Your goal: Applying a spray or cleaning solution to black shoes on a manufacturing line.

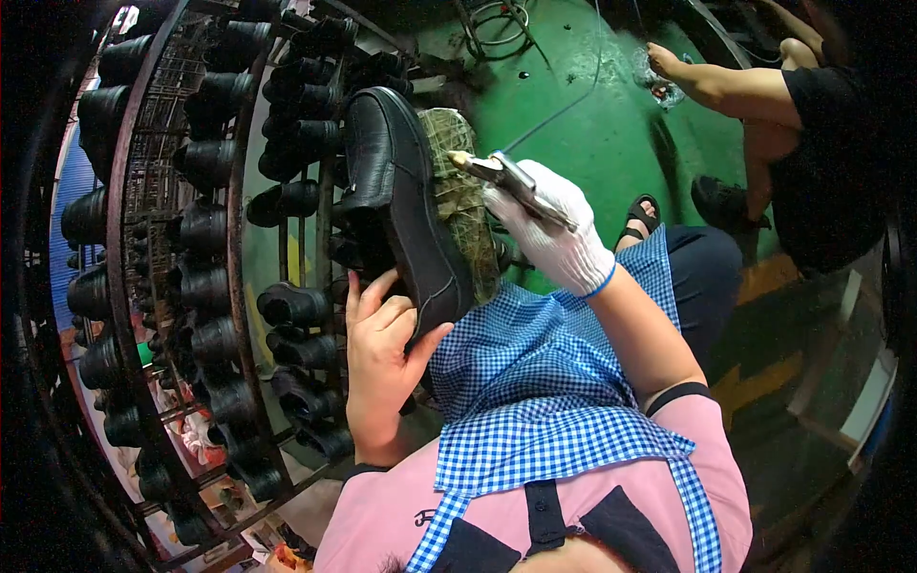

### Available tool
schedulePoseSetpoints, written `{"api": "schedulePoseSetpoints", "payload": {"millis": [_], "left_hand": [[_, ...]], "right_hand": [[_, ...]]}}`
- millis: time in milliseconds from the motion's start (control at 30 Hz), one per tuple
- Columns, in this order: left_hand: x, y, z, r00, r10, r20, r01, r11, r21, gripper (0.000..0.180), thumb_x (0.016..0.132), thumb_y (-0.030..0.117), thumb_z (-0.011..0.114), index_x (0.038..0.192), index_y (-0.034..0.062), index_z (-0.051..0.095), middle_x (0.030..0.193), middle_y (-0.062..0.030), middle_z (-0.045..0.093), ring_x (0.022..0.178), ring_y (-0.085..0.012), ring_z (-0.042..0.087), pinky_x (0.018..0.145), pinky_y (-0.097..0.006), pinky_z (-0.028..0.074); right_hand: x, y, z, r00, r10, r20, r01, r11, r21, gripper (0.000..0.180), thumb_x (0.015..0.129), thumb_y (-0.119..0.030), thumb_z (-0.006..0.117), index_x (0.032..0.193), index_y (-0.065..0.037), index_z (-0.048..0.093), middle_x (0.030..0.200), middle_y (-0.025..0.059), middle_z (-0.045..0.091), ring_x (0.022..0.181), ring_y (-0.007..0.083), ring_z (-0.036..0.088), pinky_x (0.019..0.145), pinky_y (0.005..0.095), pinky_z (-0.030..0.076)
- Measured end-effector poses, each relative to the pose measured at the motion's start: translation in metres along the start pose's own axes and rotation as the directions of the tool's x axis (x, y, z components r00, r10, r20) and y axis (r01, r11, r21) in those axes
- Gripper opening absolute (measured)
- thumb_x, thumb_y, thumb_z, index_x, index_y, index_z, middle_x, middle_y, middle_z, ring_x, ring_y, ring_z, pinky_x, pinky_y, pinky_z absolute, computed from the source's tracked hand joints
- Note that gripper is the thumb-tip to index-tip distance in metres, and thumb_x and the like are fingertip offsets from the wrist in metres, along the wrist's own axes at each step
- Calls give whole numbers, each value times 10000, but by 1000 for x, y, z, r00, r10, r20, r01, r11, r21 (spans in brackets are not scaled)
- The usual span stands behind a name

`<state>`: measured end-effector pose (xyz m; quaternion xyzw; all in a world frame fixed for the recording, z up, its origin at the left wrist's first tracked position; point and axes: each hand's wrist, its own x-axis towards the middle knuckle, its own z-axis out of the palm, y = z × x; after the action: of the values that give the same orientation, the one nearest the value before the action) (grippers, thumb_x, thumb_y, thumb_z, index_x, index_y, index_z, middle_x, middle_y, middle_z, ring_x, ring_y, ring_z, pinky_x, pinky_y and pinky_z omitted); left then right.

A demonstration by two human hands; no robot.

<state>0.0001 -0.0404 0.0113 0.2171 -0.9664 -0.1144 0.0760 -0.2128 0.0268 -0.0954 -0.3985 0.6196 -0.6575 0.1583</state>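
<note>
My bare left hand (pixel 382 329) grips a black slip-on shoe (pixel 411 220) at its heel end, the fingers partly inside the opening and the thumb outside. The shoe is tilted, toe pointing away from me. Close beside its right side is a worn, tape-wrapped pad (pixel 460 181). In a white knit glove, my right hand (pixel 554 224) is closed around a metal spray gun (pixel 521 183) with a brass-coloured nozzle. That nozzle points left, over the pad and toward the shoe. From the gun a thin hose (pixel 564 110) runs up and away.
On my left stands a tall metal rack (pixel 124 191) holding many black shoes (pixel 287 306). Another person (pixel 821 162) in dark clothes sits at the far right, one hand near a clear plastic bag (pixel 664 94). A coiled hose (pixel 497 24) lies on the green floor (pixel 583 95).
</note>
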Motion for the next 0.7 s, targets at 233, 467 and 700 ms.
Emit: {"api": "schedulePoseSetpoints", "payload": {"millis": [233,467,700], "left_hand": [[1,3,-6,995,-63,75,68,995,-74,213,811,215,765,848,21,684,983,-97,689,1184,-352,568,1126,-601,287],[5,0,-9,991,-48,127,63,992,-111,178,804,187,759,848,33,684,971,-82,691,1184,-348,567,1131,-595,270],[3,-9,-7,987,-16,161,39,989,-142,167,787,170,765,854,38,688,968,-72,693,1155,-351,570,1131,-591,266]], "right_hand": [[14,5,10,990,-143,-3,143,987,-70,181,887,-227,731,954,-72,665,765,133,584,654,309,606,601,374,503],[19,4,12,995,-105,-4,104,993,-53,168,890,-216,723,954,-71,667,775,127,576,664,310,603,597,377,496],[22,-1,9,993,-109,54,117,980,-159,209,894,-296,711,925,-92,681,759,126,589,665,325,623,587,393,499]]}}
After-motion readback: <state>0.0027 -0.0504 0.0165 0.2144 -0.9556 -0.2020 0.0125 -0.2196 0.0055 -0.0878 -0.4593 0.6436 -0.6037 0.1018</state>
